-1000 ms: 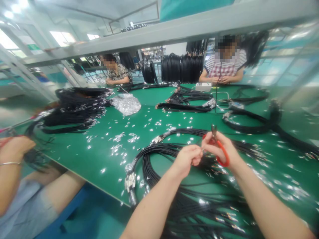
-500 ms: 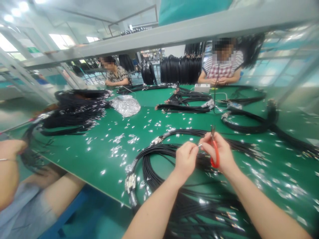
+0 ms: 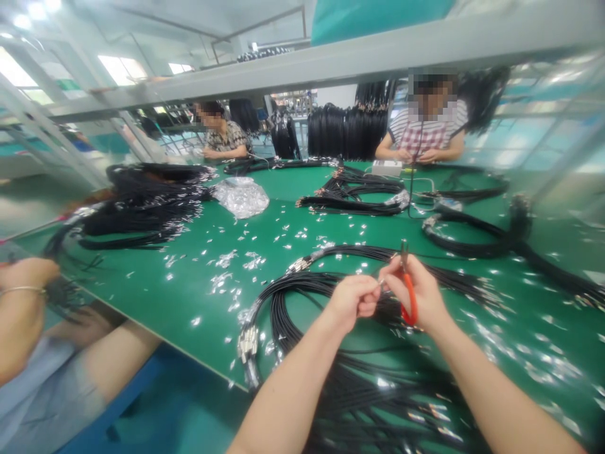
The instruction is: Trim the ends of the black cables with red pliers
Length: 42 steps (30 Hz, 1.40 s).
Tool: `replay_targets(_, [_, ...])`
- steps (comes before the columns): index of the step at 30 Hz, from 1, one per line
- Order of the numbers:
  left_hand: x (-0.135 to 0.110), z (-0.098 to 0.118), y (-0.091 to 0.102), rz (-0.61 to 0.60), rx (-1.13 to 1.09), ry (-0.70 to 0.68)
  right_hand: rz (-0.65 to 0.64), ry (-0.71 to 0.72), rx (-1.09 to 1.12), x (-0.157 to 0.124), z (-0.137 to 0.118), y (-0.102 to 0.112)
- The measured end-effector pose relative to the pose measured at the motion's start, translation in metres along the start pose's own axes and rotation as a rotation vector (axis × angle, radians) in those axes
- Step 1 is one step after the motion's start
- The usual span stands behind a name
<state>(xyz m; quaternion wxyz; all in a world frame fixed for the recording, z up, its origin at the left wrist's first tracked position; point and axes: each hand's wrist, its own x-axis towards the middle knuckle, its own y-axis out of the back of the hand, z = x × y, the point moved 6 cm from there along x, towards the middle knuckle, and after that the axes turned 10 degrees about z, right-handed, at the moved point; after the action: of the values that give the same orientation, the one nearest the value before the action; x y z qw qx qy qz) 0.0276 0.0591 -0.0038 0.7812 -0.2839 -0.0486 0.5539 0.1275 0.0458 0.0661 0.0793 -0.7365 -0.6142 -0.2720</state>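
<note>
My left hand (image 3: 355, 300) is closed in a pinch on the end of a thin black cable, mostly hidden by the fingers. A small silvery tip (image 3: 382, 284) shows between my two hands, whose fingertips nearly meet. In my right hand (image 3: 422, 291) are red-handled scissors (image 3: 410, 301), blades pointing up, handle loop hanging below the palm; its thumb and forefinger also pinch near the silvery tip. Under my hands lies a coiled bundle of black cables (image 3: 283, 309), with metal connectors (image 3: 247, 343) gathered at its left side.
Small clear plastic scraps (image 3: 222, 280) litter the green table (image 3: 293, 243). A clear plastic bag (image 3: 242, 197) lies near a black cable pile (image 3: 146, 195). More cable coils (image 3: 467, 243) lie right. A co-worker's arm (image 3: 23, 296) is at left; two people sit across. A shelf beam (image 3: 265, 79) crosses above.
My left hand has turned slightly, its lower fingers now showing, and the silvery tip sits closer to my right fingers. The co-worker's arm at left has shifted right. The view moved slightly.
</note>
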Motion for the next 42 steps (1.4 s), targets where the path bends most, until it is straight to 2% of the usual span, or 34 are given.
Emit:
replay_targets(3, [0.001, 0.000, 0.001, 0.011, -0.030, -0.010, 0.023, 0.050, -0.032, -0.001, 0.002, 0.001])
replay_targets(6, [0.002, -0.001, 0.000, 0.017, -0.059, 0.007, 0.028, 0.158, -0.105, -0.004, 0.000, 0.001])
replay_targets(10, [0.003, -0.001, 0.001, 0.022, -0.105, 0.045, -0.045, 0.251, -0.227, -0.003, -0.001, -0.002])
replay_targets(14, [0.003, 0.006, 0.004, 0.024, -0.170, 0.004, -0.041, 0.157, -0.357, 0.003, 0.011, 0.004])
replay_targets(16, [0.003, 0.012, 0.005, 0.026, -0.200, -0.047, -0.091, 0.130, -0.444, 0.005, 0.017, 0.004])
replay_targets(19, [0.002, 0.017, 0.009, 0.081, -0.220, -0.107, -0.230, 0.170, -0.551, 0.003, 0.021, -0.003])
replay_targets(21, [0.002, 0.017, 0.011, 0.121, -0.217, -0.129, -0.265, 0.212, -0.592, 0.001, 0.019, -0.007])
replay_targets(33, [0.002, 0.015, 0.012, 0.184, -0.182, -0.148, -0.276, 0.239, -0.736, -0.003, 0.022, -0.010])
replay_targets(42, [0.001, 0.017, 0.013, 0.210, -0.140, -0.247, -0.288, 0.178, -0.674, 0.000, 0.020, -0.008])
